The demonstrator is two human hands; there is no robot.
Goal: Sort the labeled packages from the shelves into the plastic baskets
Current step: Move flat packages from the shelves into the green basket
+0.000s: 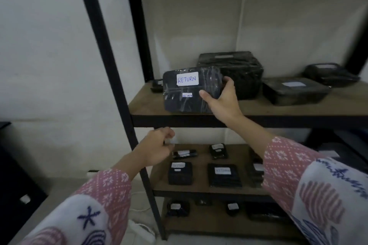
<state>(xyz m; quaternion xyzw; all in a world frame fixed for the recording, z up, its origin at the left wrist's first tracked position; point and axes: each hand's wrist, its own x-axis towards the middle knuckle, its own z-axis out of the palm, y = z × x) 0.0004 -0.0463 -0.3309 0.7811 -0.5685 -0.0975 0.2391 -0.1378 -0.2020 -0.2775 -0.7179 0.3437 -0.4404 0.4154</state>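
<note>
My right hand grips the right edge of a black wrapped package with a white label reading RETURN, held upright over the front of the upper shelf board. My left hand hovers lower, in front of the black upright post, fingers loosely curled and holding nothing. Behind the held package stands a larger black wrapped box. Two flatter black packages lie to the right on the same shelf. No plastic basket is in view.
The middle shelf carries several small labeled black packages. More packages lie on the bottom shelf. A black metal post runs diagonally at the rack's left front. Dark furniture stands at the left.
</note>
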